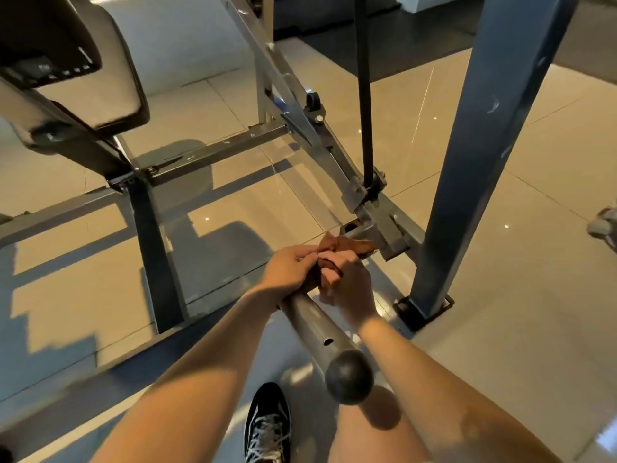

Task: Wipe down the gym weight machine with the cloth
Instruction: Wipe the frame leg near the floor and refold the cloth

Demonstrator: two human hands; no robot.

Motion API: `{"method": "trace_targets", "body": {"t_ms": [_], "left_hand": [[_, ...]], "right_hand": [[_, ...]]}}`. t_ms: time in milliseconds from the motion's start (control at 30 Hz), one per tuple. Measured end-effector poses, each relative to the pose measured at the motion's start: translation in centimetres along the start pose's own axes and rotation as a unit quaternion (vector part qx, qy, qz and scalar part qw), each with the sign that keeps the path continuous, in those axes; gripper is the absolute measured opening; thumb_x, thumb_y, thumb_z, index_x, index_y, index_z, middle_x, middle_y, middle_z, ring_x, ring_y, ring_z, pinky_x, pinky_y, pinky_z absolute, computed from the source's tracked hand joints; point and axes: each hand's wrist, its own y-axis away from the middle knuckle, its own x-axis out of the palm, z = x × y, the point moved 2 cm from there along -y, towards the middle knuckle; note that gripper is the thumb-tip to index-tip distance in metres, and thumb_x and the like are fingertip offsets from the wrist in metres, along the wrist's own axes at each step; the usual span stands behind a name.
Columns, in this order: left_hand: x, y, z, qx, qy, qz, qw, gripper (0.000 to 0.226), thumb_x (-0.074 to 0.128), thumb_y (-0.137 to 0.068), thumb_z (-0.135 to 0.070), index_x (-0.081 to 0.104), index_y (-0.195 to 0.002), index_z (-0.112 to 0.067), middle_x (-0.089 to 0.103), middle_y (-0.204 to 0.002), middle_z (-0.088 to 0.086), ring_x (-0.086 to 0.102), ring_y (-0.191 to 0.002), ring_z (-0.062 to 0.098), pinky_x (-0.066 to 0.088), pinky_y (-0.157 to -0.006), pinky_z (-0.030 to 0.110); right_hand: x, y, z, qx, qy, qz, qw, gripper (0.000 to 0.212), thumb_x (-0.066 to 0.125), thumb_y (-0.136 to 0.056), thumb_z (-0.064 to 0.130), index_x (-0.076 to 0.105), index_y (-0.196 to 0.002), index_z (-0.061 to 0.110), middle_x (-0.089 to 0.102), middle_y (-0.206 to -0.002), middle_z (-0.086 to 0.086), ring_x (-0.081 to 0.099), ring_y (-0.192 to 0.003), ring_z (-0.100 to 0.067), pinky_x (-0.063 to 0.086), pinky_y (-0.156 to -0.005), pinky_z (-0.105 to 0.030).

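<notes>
Seen from the head camera, looking down, a grey metal bar of the weight machine runs from the lower middle up toward a metal bracket on the frame. The near end of the bar is capped with a dark round knob. A brown cloth is bunched around the far part of the bar, just short of the bracket and touching it at its far edge. The right hand is wrapped round the cloth and the bar under it, fingers curled tight, with folds of cloth showing between them. The left hand lies over the bar from the other side, its fingers curled over the top, and its fingertips meet the edge of the cloth and the right hand's fingers. The two hands touch. To the right a thick grey post stands upright on a base plate on the tiled floor. A black strap runs down to the frame just beyond the bracket. At upper left is a padded seat on its own support. A black shoe with white laces shows at the bottom edge.
</notes>
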Motion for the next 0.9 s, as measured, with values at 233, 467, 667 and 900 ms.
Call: {"method": "trace_targets", "body": {"t_ms": [233,467,667,900], "left_hand": [[-0.1,-0.4,0.9,-0.015,0.040,-0.012,0.999,0.027,0.056,-0.101,-0.019,0.075,-0.103,-0.038,0.060,-0.092,-0.039,0.051,-0.080,-0.029,0.033,-0.068,-0.006],[-0.1,-0.2,0.9,-0.021,0.102,-0.010,0.994,0.032,0.057,-0.100,-0.017,0.077,-0.097,-0.041,0.071,-0.091,-0.033,0.062,-0.087,-0.015,0.040,-0.070,-0.002],[-0.1,-0.3,1.4,-0.014,0.099,-0.004,0.995,0.025,0.059,-0.100,-0.020,0.077,-0.114,-0.029,0.068,-0.101,-0.032,0.060,-0.092,-0.019,0.039,-0.073,-0.003],[-0.2,-0.2,1.0,0.013,0.119,0.020,0.993,0.032,0.058,-0.099,-0.015,0.077,-0.101,-0.041,0.074,-0.102,-0.025,0.065,-0.094,-0.010,0.043,-0.077,0.002]], "right_hand": [[-1.8,-2.7,-2.0,0.111,-0.044,-0.122,0.985,0.027,0.051,-0.103,0.012,0.067,-0.125,0.012,0.063,-0.122,-0.006,0.057,-0.107,-0.011,0.032,-0.078,0.002],[0.2,-1.5,0.4,-0.004,-0.023,-0.056,0.998,0.016,0.061,-0.088,0.001,0.070,-0.098,0.010,0.059,-0.090,0.004,0.058,-0.085,-0.001,0.037,-0.070,-0.002],[-1.8,-2.7,-2.5,0.095,-0.001,-0.160,0.982,0.016,0.055,-0.099,0.009,0.062,-0.114,0.012,0.051,-0.109,0.005,0.053,-0.097,-0.011,0.047,-0.080,-0.019],[0.4,-0.9,-0.7,-0.027,0.015,-0.055,0.998,0.018,0.055,-0.095,0.004,0.068,-0.091,0.014,0.059,-0.083,0.007,0.058,-0.079,0.009,0.044,-0.066,-0.006]]}}
